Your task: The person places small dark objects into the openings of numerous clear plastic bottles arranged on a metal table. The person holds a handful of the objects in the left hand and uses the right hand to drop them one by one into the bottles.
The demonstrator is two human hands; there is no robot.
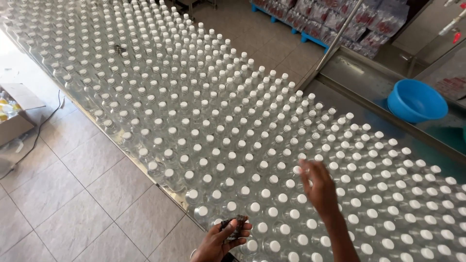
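Observation:
A long table (127,145) is packed with several rows of clear plastic bottles with white caps (228,126). My right hand (318,187) reaches out over the near bottles, fingers apart, touching or just above the caps, with nothing in it. At the bottom edge my left hand (221,240) is closed on a small dark bundle (234,227), held near the table's front edge beside the nearest bottles.
A blue plastic basin (416,100) sits on a metal counter (359,73) at the right. Shrink-wrapped packs (340,19) stand on blue pallets at the back. An open cardboard box (14,111) and a cable lie on the tiled floor (73,194) at the left.

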